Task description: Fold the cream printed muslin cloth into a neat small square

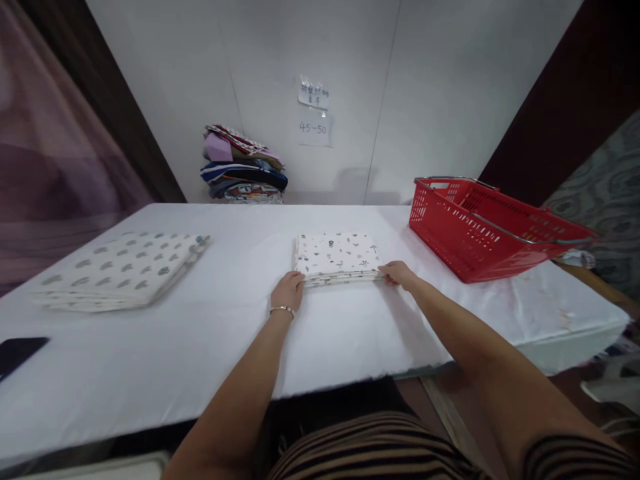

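Note:
A white cloth with small dark prints (pixel 337 255) lies folded into a flat rectangle in the middle of the white-covered table (pixel 240 267). My left hand (pixel 288 292), with a bracelet at its wrist, pinches the near left corner of this folded cloth. At the near right corner, my right hand (pixel 397 274) has its fingers closed on the edge. Several layers show along the front edge between my hands. The cloth rests on the table.
To the left lies a larger folded cloth with grey prints (pixel 125 267), and a dark phone-like object (pixel 20 352) is nearer. A red basket (pixel 480 230) stands at the right. Folded fabrics (pixel 244 167) are stacked by the wall, below paper signs (pixel 315 127).

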`<state>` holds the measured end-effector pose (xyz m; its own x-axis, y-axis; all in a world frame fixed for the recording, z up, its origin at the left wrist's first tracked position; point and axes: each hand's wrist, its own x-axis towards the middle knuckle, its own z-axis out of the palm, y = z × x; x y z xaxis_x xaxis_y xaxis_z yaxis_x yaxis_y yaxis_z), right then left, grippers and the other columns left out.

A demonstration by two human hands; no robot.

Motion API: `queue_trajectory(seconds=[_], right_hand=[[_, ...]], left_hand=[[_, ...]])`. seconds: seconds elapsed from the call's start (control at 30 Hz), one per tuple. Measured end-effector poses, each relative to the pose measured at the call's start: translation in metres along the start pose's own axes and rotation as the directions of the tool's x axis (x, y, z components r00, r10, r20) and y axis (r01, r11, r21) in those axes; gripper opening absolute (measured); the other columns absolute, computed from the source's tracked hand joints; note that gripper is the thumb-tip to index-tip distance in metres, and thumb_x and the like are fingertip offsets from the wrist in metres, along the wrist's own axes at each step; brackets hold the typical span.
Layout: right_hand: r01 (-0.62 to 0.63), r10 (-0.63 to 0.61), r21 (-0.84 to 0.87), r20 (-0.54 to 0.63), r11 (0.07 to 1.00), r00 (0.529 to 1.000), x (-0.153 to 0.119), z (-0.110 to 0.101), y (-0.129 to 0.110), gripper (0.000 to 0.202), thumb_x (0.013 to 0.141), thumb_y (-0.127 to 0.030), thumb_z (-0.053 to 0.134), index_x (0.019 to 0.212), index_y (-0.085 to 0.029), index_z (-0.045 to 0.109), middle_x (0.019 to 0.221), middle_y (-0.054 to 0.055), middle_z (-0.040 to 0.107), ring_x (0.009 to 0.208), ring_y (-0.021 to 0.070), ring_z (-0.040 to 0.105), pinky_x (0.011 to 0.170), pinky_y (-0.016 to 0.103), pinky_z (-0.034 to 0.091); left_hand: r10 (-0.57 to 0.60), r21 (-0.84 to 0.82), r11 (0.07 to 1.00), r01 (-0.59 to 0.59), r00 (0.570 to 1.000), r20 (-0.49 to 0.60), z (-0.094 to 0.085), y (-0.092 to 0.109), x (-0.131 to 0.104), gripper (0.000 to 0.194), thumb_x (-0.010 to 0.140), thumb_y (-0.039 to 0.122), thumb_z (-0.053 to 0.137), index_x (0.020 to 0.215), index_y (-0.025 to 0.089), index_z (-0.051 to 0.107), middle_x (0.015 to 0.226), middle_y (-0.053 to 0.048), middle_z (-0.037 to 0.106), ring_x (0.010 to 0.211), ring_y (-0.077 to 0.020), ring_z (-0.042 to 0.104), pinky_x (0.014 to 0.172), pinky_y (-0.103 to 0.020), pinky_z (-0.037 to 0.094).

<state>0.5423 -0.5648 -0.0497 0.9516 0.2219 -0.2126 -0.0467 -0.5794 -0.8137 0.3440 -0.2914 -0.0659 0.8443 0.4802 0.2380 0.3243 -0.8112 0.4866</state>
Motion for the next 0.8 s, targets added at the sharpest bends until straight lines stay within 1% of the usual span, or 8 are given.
queue_trajectory(seconds=[0.2,0.33,0.4,0.43,0.5,0.57,0.67,0.8], right_hand=[[-0.005,0.004,-0.017,-0.024,1.0,1.0,0.001,0.004,0.012,0.019,0.076,-0.033,0.06,0.072,-0.014,0.058,0.043,-0.004,0.048,0.035,0.007,0.039,0.037,0.02,0.031],[0.012,-0.019,-0.111,-0.062,0.994,0.998,-0.004,0.001,0.011,0.022,0.074,-0.034,0.06,0.082,-0.013,0.061,0.061,0.003,0.061,0.053,0.0134,0.055,0.049,0.023,0.042],[0.151,-0.195,-0.288,-0.132,0.946,0.972,-0.009,0.003,0.004,0.029,0.075,-0.033,0.059,0.095,-0.013,0.063,0.088,0.01,0.066,0.08,0.0205,0.061,0.068,0.029,0.048],[0.259,-0.334,-0.39,-0.137,0.884,0.933,-0.012,0.006,-0.001,0.033,0.077,-0.033,0.056,0.103,-0.014,0.061,0.103,0.012,0.064,0.095,0.0232,0.058,0.08,0.033,0.046],[0.486,-0.59,-0.528,-0.036,0.697,0.806,-0.017,0.017,-0.014,0.04,0.083,-0.035,0.048,0.117,-0.015,0.057,0.125,0.013,0.054,0.117,0.0249,0.047,0.097,0.037,0.037],[0.635,-0.687,-0.533,0.131,0.559,0.715,-0.02,0.033,-0.026,0.046,0.088,-0.04,0.04,0.127,-0.017,0.051,0.138,0.011,0.042,0.129,0.0244,0.033,0.105,0.04,0.027],[0.651,-0.584,-0.554,0.327,0.519,0.744,-0.02,0.053,-0.035,0.057,0.089,-0.053,0.031,0.137,-0.022,0.039,0.148,0.008,0.027,0.136,0.0265,0.018,0.108,0.047,0.018],[0.598,-0.444,-0.63,0.408,0.495,0.798,-0.015,0.065,-0.027,0.064,0.088,-0.061,0.025,0.14,-0.024,0.035,0.15,0.007,0.021,0.138,0.0271,0.013,0.108,0.05,0.011]], left_hand=[[-0.021,0.002,1.0,0.021,1.0,0.01,-0.003,0.001,0.0,0.028,0.085,0.023,0.044,0.104,0.028,0.064,0.121,0.004,0.057,0.103,-0.014,0.057,0.088,-0.025,0.046],[-0.016,0.018,1.0,0.015,1.0,0.021,-0.004,0.004,-0.002,0.028,0.085,0.022,0.044,0.102,0.029,0.065,0.12,0.004,0.058,0.103,-0.0134,0.057,0.086,-0.025,0.047],[-0.019,0.022,1.0,0.018,1.0,0.018,-0.004,0.004,-0.003,0.028,0.085,0.022,0.044,0.102,0.029,0.065,0.12,0.005,0.058,0.102,-0.013,0.057,0.086,-0.024,0.047],[-0.021,0.019,1.0,0.02,1.0,0.015,-0.004,0.004,-0.004,0.028,0.085,0.021,0.044,0.101,0.03,0.065,0.119,0.005,0.058,0.102,-0.0127,0.057,0.086,-0.024,0.047],[-0.024,0.011,1.0,0.024,1.0,0.008,-0.004,0.003,-0.004,0.028,0.085,0.021,0.044,0.101,0.03,0.066,0.118,0.005,0.059,0.101,-0.0124,0.058,0.086,-0.024,0.047],[-0.033,0.005,0.999,0.033,0.999,0.008,-0.003,0.003,-0.004,0.028,0.085,0.02,0.044,0.101,0.029,0.066,0.118,0.005,0.059,0.101,-0.0121,0.058,0.086,-0.024,0.047],[-0.049,-0.02,0.999,0.05,0.999,0.019,-0.003,0.002,-0.005,0.028,0.085,0.021,0.045,0.101,0.03,0.066,0.118,0.005,0.059,0.1,-0.0118,0.058,0.086,-0.024,0.047],[-0.074,-0.075,0.994,0.077,0.997,0.038,-0.008,0.0,-0.007,0.027,0.085,0.022,0.045,0.1,0.031,0.066,0.117,0.007,0.059,0.099,-0.0106,0.058,0.086,-0.023,0.047]])
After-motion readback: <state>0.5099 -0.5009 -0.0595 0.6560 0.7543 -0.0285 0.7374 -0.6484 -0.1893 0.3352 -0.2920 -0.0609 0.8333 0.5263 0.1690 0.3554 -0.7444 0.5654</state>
